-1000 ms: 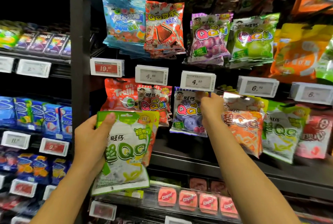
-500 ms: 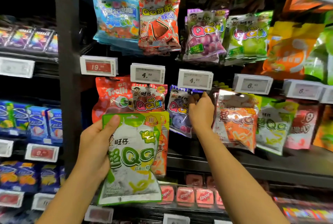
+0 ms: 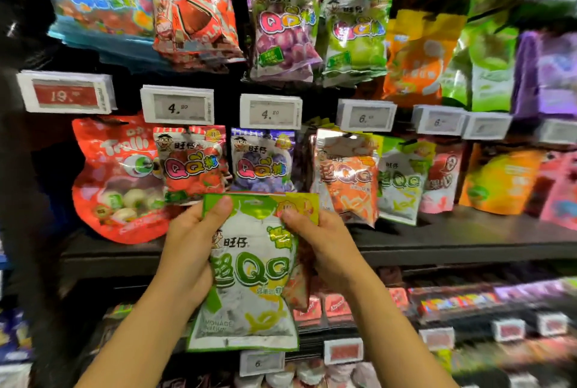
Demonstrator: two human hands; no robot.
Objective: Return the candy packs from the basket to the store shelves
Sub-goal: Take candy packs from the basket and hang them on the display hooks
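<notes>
I hold a green and white candy pack (image 3: pixel 249 278) upright in front of the shelves, with an orange pack (image 3: pixel 299 281) tucked behind it. My left hand (image 3: pixel 190 247) grips the green pack's left edge, thumb on its top corner. My right hand (image 3: pixel 318 240) pinches the yellow top right corner of the packs. On the hooks just beyond hang a matching green and white pack (image 3: pixel 399 184) and an orange pack (image 3: pixel 346 175). The basket is out of view.
Rows of hanging candy packs fill the shelving, with a purple pack (image 3: pixel 260 162) and a red pack (image 3: pixel 190 162) right above my hands. Price tags (image 3: pixel 270 111) line the rail. A dark shelf (image 3: pixel 437 240) runs below, with small boxed sweets (image 3: pixel 334 306) under it.
My right hand has left the purple pack on the hook and come down onto the top right corner of the packs in my left hand. The view has shifted right and closer.
</notes>
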